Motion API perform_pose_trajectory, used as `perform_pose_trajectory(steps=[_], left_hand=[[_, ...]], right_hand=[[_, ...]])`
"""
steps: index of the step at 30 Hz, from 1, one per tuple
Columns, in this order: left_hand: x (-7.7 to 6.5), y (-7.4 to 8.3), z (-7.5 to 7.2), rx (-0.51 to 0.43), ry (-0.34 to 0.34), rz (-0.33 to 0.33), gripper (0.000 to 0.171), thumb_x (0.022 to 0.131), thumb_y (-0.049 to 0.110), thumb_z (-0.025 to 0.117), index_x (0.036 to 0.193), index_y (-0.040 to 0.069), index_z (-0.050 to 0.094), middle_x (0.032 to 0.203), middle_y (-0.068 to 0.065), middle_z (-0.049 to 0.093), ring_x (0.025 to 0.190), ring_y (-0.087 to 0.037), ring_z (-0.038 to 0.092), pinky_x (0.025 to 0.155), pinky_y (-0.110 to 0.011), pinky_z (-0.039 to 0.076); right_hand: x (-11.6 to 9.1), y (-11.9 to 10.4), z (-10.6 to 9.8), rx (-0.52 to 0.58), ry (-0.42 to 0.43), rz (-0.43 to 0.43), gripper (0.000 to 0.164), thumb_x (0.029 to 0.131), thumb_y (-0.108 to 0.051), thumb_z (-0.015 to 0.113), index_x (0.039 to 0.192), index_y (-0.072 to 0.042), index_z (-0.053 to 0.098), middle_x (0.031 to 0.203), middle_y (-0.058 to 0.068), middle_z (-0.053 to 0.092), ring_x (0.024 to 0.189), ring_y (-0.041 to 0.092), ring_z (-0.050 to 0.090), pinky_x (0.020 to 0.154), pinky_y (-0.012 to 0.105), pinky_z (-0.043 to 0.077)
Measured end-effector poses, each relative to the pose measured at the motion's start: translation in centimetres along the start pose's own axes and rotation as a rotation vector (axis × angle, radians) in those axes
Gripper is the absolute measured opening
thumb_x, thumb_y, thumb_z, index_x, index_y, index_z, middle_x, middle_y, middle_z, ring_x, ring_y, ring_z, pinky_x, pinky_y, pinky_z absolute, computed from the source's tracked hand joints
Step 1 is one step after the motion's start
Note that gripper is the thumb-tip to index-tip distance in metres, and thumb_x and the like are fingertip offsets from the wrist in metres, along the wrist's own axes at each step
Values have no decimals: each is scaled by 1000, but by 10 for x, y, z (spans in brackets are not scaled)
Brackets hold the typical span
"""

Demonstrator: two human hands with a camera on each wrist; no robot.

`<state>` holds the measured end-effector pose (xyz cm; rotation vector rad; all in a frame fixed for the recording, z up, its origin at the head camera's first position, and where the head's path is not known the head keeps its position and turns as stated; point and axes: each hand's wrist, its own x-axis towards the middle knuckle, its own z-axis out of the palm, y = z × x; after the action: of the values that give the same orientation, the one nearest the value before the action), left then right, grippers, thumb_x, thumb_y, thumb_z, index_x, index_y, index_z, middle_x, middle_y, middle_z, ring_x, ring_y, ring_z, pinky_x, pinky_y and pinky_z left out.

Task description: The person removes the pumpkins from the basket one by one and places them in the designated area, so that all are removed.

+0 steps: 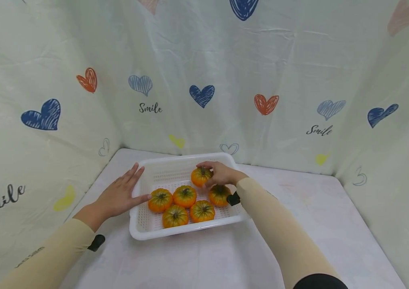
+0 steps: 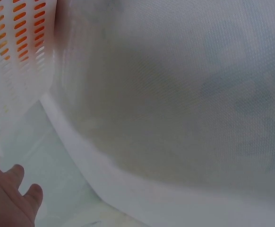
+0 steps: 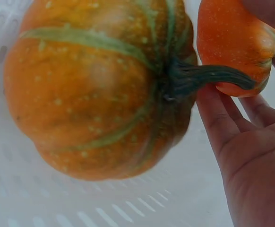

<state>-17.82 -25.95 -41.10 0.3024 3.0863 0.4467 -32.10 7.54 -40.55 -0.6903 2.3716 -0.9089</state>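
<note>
A white plastic basket (image 1: 186, 230) with slotted sides holds several small orange pumpkins with green stripes and dark stems. My right hand (image 1: 222, 174) grips one pumpkin (image 1: 201, 177) near the back of the basket, thumb and fingers around its sides. Just below that hand sits another pumpkin (image 1: 219, 195), which looms large in the right wrist view. The others form a cluster at the front left, among them a pumpkin (image 1: 160, 200) close to my left thumb. My left hand (image 1: 119, 195) rests at the basket's left rim, fingers extended and thumb reaching over the edge.
The basket stands on a table with a white cover (image 1: 204, 265). A pale cloth (image 1: 175, 48) printed with hearts and the word "Smile" hangs behind and on both sides. Dark bands (image 1: 97, 243) show at the wrists.
</note>
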Motion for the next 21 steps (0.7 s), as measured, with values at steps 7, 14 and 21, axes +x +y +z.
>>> perform_pose_trajectory(steps=[7, 14, 21], left_hand=[[0, 1, -1, -2, -5, -1, 102, 90, 69, 53, 159, 5, 14, 165, -20, 4, 146, -46, 16, 114, -65, 16], [-2, 1, -2, -14, -5, 6, 102, 90, 68, 54, 159, 4, 14, 165, -21, 4, 146, -46, 16, 114, -64, 16], [-1, -1, -1, -31, -6, 8, 101, 91, 67, 54, 160, 5, 13, 165, -20, 4, 146, -46, 15, 114, -64, 15]], right_hand=[[-8, -10, -7, -20, -9, -55, 76, 83, -13, 83, 149, -25, 47, 146, 9, 46, 123, 25, 51, 99, 40, 50], [-23, -21, -18, -1, -30, -125, 75, 82, -15, 84, 148, -23, 49, 143, 3, 50, 122, 28, 53, 97, 39, 51], [-47, -29, -33, 1, -32, -190, 77, 82, -13, 83, 149, -20, 47, 144, -1, 49, 122, 27, 52, 93, 35, 53]])
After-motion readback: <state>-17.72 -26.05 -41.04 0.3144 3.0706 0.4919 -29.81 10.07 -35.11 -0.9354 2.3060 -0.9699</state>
